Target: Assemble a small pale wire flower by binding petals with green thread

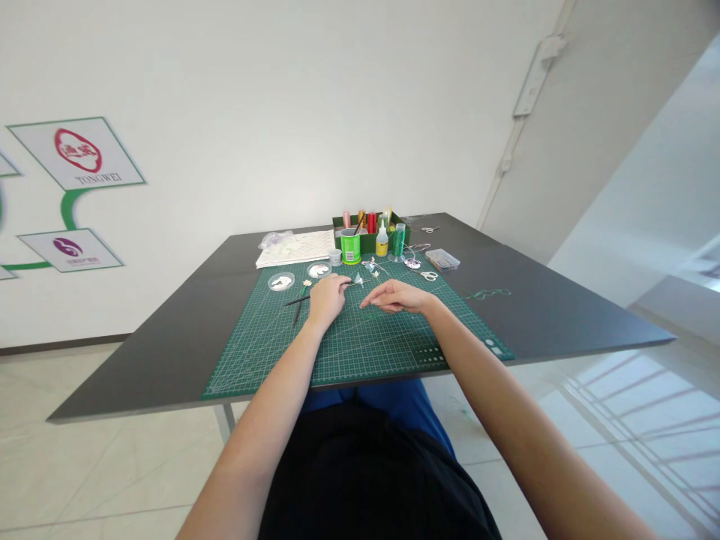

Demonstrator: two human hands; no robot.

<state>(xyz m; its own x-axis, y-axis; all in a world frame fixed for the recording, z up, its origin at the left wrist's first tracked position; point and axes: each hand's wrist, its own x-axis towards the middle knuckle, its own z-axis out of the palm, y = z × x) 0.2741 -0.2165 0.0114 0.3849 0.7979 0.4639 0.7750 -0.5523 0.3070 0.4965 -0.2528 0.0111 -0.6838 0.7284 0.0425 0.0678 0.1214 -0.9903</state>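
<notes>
My left hand (327, 298) rests low over the green cutting mat (360, 352), its fingers closed around a thin dark stick (297, 301) that sticks out to the left. Just beyond its fingertips is a small pale blue-white piece (358, 279), perhaps a petal or flower. To the right, my right hand (398, 295) hovers over the mat, fingertips together and pointing left; whatever they pinch, if anything, is too small to see. Faint green thread (374, 315) appears beneath it. Another dark stick (298, 311) lies left of my left hand.
Two round dishes (281, 282) sit at the mat's far left. Behind stand a green can (351, 247), a glue bottle (382, 240), a green thread spool (399, 240) and a box of spools (368, 241). Scissors (429, 276), a plastic case (442, 260) and loose thread (489, 294) lie rightward.
</notes>
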